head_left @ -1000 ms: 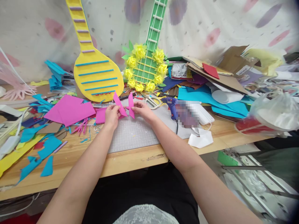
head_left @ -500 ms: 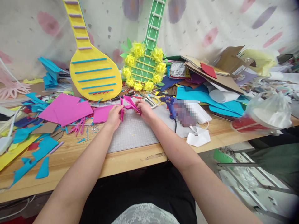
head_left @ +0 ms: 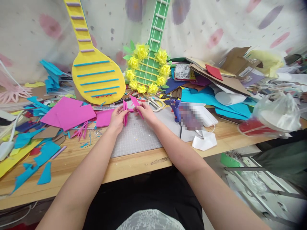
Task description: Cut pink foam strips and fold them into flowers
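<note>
Above the grey cutting mat (head_left: 136,140), both my hands have hold of bright pink paper. My left hand (head_left: 118,120) pinches an upright folded piece of pink paper (head_left: 125,114) between thumb and fingers. In my right hand (head_left: 146,112) is a slanting strip of pink paper (head_left: 135,101), gripped near its lower end. A bit of pink shows between the hands; whether the two pieces are joined I cannot tell. Just left of my left hand lies a flat pink sheet (head_left: 105,118). White-handled scissors (head_left: 156,105) rest behind my right hand.
A yellow paper instrument (head_left: 99,72) and a green one with yellow flowers (head_left: 150,65) lean at the back. A blue glue gun (head_left: 175,108) lies right of the mat. Pink sheets (head_left: 69,113) and blue scraps (head_left: 46,151) cover the left. A bagged tub (head_left: 268,118) stands right.
The pink strip in my right hand has swung more upright, and its top has shifted slightly right. My left hand keeps its folded piece in nearly the same spot.
</note>
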A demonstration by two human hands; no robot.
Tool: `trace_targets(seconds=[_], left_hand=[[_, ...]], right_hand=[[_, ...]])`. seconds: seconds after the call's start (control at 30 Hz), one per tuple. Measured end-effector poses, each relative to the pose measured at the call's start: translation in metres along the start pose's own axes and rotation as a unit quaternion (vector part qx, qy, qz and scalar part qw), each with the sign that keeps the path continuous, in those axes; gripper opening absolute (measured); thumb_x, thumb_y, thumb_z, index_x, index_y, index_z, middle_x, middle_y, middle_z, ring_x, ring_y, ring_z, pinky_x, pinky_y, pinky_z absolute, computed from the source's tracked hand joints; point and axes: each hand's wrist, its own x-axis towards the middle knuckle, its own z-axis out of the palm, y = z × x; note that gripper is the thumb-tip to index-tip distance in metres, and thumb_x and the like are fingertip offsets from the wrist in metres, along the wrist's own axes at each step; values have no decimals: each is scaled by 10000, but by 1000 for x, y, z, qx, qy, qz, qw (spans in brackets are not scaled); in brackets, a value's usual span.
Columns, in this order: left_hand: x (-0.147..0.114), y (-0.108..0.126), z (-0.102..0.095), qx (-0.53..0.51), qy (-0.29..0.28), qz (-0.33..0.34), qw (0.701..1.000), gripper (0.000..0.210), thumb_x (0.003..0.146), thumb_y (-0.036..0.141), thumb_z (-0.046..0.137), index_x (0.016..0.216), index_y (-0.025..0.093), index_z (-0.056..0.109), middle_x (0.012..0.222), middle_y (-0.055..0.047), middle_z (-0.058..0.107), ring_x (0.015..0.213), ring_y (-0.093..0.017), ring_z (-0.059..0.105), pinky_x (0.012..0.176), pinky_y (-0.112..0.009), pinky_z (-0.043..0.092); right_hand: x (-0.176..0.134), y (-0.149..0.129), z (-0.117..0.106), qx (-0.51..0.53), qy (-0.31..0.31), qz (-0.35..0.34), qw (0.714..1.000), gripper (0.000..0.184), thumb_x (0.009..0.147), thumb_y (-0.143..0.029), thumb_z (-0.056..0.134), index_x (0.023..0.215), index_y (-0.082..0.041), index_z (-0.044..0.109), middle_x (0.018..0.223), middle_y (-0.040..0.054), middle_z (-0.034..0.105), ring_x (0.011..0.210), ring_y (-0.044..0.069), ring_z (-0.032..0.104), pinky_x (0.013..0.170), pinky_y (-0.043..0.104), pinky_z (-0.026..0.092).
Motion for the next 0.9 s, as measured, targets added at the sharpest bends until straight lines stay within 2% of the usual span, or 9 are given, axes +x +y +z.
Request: trace_targets(seconds=[0.1,0.17,0.37,0.63,0.8,0.9], left_hand=[[6,0,-4,-24,-6,-5,1000,230,652,59,679,845,161,607,727,10,636,675,-86,629,801,-268,517],[7,0,-4,-37,-14,-9,999,216,658,64,682,839,161,613,730,6,647,693,-91,635,808,-274,519],[3,-2,3,-45,-17,-8,999,244,647,90,698,865,172,622,799,-11,687,751,-119,652,798,-277,525],[-4,-7,6,-17,-41,4,999,342,631,115,732,936,193,599,849,-15,683,806,-135,659,809,-280,507],[-9,-8,12,-45,-40,0,998,74,780,198,625,848,167,617,799,-19,695,805,-135,655,796,-260,509],[-11,-5,11,-72,-18,-24,997,117,856,184,514,823,150,621,770,-27,696,782,-131,654,801,-259,502]], right_hand=[[2,-1,0,-89,45,-47,994,102,801,-224,440,710,-189,469,677,-50,522,660,83,516,698,227,447],[2,-1,2,-123,46,-62,989,126,792,-239,452,683,-187,488,662,-48,522,651,87,501,688,223,435],[0,5,10,-135,37,-31,990,113,740,-281,531,679,-188,554,622,-31,550,579,103,499,581,235,421],[-10,4,11,-302,57,-88,947,141,725,-334,573,753,-196,588,680,-21,629,679,132,583,671,269,437],[-11,5,10,-307,55,-88,946,130,708,-306,580,778,-196,575,681,-34,631,686,128,597,687,273,437],[-9,5,9,-288,59,-78,953,114,692,-287,587,746,-190,560,662,-35,616,675,127,588,682,275,436]])
